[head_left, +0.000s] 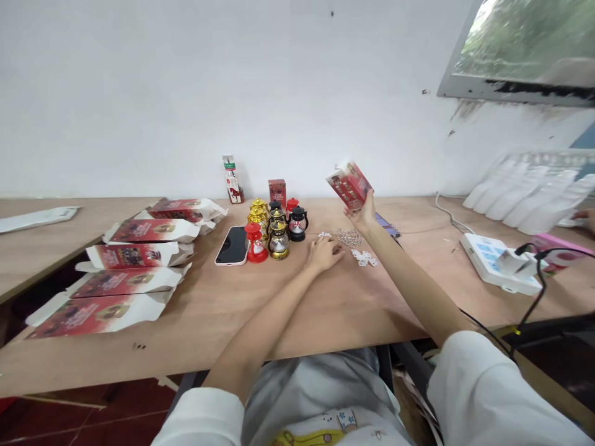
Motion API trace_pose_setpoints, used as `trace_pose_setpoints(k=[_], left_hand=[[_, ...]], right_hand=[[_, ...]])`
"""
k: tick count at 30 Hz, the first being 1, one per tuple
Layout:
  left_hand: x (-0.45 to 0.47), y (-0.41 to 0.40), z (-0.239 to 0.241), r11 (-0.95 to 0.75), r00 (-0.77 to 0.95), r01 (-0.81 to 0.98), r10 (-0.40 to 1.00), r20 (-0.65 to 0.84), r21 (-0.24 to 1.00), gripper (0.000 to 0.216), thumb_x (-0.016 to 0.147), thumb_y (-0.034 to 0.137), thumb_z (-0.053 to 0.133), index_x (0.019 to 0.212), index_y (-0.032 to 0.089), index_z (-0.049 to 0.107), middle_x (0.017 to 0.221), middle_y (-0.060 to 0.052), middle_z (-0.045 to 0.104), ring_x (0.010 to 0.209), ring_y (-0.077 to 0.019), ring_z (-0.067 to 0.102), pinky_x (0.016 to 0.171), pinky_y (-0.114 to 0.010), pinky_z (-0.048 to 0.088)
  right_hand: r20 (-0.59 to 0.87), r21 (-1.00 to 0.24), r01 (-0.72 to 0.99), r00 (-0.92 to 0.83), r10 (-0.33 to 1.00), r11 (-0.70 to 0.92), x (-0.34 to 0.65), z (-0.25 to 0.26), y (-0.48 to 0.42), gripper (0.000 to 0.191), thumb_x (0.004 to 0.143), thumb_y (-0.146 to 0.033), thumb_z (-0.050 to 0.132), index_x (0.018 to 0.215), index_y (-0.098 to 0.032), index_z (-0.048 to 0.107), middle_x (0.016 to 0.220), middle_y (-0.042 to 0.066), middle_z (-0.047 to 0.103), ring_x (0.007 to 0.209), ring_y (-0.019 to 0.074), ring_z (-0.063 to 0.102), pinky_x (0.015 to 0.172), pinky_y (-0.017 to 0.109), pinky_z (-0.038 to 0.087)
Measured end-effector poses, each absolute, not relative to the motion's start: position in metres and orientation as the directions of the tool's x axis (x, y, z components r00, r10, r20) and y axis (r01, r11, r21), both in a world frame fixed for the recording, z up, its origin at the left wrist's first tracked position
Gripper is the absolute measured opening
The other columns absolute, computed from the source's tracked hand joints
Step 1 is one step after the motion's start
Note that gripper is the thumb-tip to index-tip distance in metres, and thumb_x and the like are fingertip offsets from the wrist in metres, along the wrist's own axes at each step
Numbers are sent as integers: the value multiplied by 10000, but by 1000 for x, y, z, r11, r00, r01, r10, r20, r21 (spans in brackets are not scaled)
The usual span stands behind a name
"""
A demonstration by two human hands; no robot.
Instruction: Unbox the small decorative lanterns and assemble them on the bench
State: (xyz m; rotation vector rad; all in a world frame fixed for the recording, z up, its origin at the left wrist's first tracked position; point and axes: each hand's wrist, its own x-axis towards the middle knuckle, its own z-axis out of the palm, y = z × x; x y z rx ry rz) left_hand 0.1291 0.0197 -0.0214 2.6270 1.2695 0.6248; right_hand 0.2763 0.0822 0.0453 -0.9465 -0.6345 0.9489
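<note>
Raised above the back of the table, my right hand (pixel 365 214) grips a small red printed box (pixel 350 187) with a white flap at its top. My left hand (pixel 324 254) rests on the tabletop with fingers apart, just in front of some small white pieces (pixel 324 234). More white pieces (pixel 365 258) lie to its right, beside a heap of small metal chains or rings (pixel 349 238). Left of that hand stand several miniature lanterns, among them a red one (pixel 255 243), a gold one (pixel 258 214) and a black one (pixel 297 223).
A smartphone (pixel 232 246) lies left of the lanterns. Several unfolded red boxes (pixel 134 282) overlap farther left. Against the wall stand a red box (pixel 277 192) and a clear package (pixel 233 179). On the right are a power strip (pixel 499 263), white plastic sleeves (pixel 530 189) and another person's hand (pixel 586 220).
</note>
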Motion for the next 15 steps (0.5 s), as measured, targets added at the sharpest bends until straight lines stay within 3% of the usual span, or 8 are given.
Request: trace_pose_setpoints(k=[3,6,9,12,15], left_hand=[[127,26,-23,-673,602,575,733,317,466,279,849,456,529,1008,300,696,1136,6,668,1105,-198,560,968,-346,400],[128,29,-27,-719,644,489,679,351,493,268,839,426,534,970,274,711,1067,4,697,1008,-180,605,920,-300,428],[132,33,-31,-683,602,504,717,352,529,270,782,420,597,937,224,700,1023,-34,695,987,-212,604,927,-336,433],[139,39,-34,-557,491,454,808,326,696,232,703,335,664,875,179,674,927,-57,692,929,-237,612,911,-369,449],[143,44,-35,-479,418,360,850,320,801,227,702,203,616,920,152,647,904,-72,695,873,-227,632,863,-357,475]], right_hand=[[-71,-827,-535,405,912,173,273,28,54,547,833,-701,252,795,-240,543,603,2,549,562,138,540,517,247,513],[-132,-732,-667,336,932,137,265,24,36,512,851,-638,234,783,-232,539,608,8,558,582,135,550,544,244,528],[-65,-683,-717,254,965,142,257,26,22,461,824,-630,314,808,-230,545,686,16,618,646,140,587,609,266,554],[-20,-677,-724,200,980,134,250,26,8,389,793,-596,429,815,-228,557,707,18,645,687,158,613,640,295,571],[0,-670,-734,149,989,111,245,24,-1,301,792,-511,482,809,-223,567,682,14,648,685,175,629,655,332,584]])
